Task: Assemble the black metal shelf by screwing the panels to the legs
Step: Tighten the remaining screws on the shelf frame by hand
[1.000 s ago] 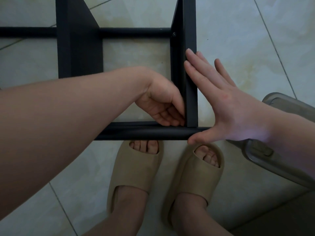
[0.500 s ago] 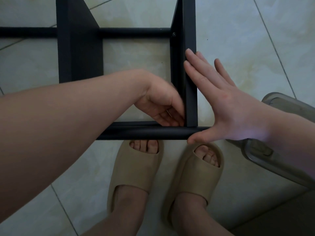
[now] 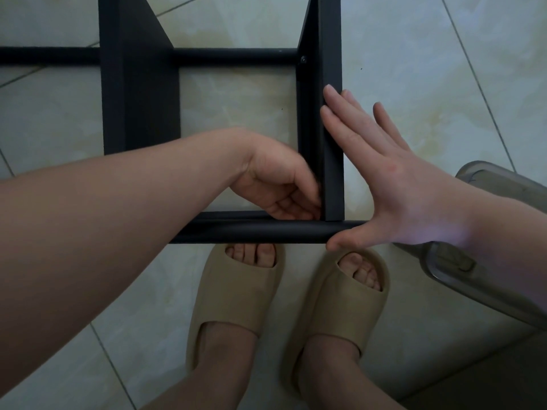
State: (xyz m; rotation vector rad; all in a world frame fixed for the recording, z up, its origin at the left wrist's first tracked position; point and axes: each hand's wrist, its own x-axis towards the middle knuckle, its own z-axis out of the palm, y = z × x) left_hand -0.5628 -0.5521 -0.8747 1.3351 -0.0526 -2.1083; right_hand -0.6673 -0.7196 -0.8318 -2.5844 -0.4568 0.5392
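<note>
Right hand [image 3: 393, 184] flat on panel [image 3: 330, 69] edge, thumb on leg [image 3: 251, 232], left hand [image 3: 278, 184] curled in inner corner, grip unclear

The black metal shelf [image 3: 307, 137] lies on its side on the tiled floor [image 3: 236, 113], matte and dark. Two round legs run left to right: the near leg [image 3: 266, 230] and the far leg [image 3: 233, 56]. Between them two flat panels stand on edge, running near to far. The left panel [image 3: 139, 84] shows its broad face. The right panel [image 3: 333, 143] is seen almost edge-on, its near end butting the near leg. A small screw [image 3: 302, 59] sits where its far end meets the far leg.
</note>
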